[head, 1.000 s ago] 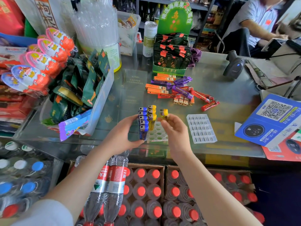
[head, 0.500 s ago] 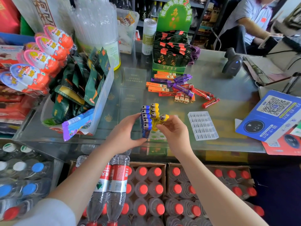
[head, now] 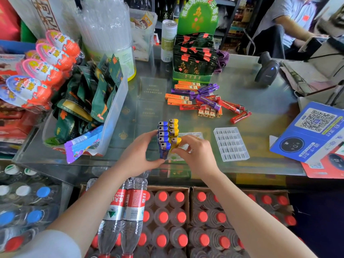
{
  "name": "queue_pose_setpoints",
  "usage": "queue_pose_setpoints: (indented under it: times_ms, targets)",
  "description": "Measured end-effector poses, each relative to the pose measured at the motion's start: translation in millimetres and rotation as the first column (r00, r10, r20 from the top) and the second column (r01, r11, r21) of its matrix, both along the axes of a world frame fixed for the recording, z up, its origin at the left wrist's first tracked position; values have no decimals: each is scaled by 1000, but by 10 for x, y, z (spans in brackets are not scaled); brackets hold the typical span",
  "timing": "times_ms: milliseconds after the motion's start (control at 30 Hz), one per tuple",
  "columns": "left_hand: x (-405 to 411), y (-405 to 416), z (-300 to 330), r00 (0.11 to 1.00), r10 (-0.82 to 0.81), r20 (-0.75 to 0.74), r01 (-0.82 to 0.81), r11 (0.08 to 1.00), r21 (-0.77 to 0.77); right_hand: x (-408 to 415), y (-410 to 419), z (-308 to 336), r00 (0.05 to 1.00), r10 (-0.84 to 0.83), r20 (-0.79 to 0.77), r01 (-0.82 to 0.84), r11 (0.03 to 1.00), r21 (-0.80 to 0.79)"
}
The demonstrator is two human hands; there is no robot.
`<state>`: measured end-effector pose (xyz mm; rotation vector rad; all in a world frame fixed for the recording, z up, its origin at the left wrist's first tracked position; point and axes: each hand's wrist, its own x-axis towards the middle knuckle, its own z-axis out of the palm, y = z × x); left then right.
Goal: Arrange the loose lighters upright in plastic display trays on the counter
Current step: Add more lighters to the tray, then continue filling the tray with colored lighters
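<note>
The fingers [head: 178, 150] of the right hand [head: 195, 155] are closed on a yellow plastic lighter with a silver metal head [head: 176, 141]. One second ago this lighter was held apart, to the right of the yellow row; now it is pressed in at the near end of that row. It leans a little to the right, its long axis close to upright, head up.

The left hand [head: 138, 155] has its fingers clamped on the clear plastic display tray [head: 193, 135], thumb at the near end and the other fingers on the left side, as before. The tray is in the middle of the glass surface [head: 260, 101], near the front edge.

In it stand a row of blue lighters [head: 163, 135] and a row of yellow lighters [head: 173, 127], upright and touching. A second clear tray [head: 230, 144] lies flat to the right, apart. The loose orange, purple and red lighters [head: 206, 101] lie on their sides farther back.
</note>
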<state>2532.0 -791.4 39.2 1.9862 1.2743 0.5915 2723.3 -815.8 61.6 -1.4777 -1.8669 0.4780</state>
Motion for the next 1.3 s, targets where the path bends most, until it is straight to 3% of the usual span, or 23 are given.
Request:
queue_pose_setpoints:
  times_ms: [200, 333, 367, 433, 633, 833, 1033, 1133, 1300]
  targets:
    - [3, -4, 9, 1000, 15, 2, -15, 1000, -27, 4, 18, -30, 1000, -6, -20, 5, 999, -46]
    - [30, -25, 97, 1000, 5, 13, -5, 1000, -19, 48, 30, -24, 981, 24, 194, -29, 999, 24]
    - [35, -33, 121, 1000, 5, 10, -5, 1000, -14, 99, 56, -18, 968, 50, 246, -48, 999, -14]
    - [45, -46, 157, 1000, 6, -14, -6, 1000, -20, 244, 123, 1, 974, 81, 210, -58, 992, -115]
    - [87, -10, 228, 999, 7, -35, -7, 1000, -22, 633, 441, 53, 979, -199, 45, 202, 977, -71]
    - [180, 160, 263, 1000, 9, -12, -9, 999, -38, 783, 895, 83, 928, -322, 190, 332, 943, -21]
    - [220, 255, 238, 999, 15, -28, -17, 997, -72, 745, 1112, 97, 889, -327, 320, 340, 940, 15]
    - [244, 277, 236, 1000, 20, -10, -21, 998, -64, 679, 1066, 69, 897, -260, 357, 243, 966, 92]
    - [272, 335, 192, 1000, 10, -10, -11, 998, -69, 664, 1103, 11, 872, -201, 447, 197, 979, 54]
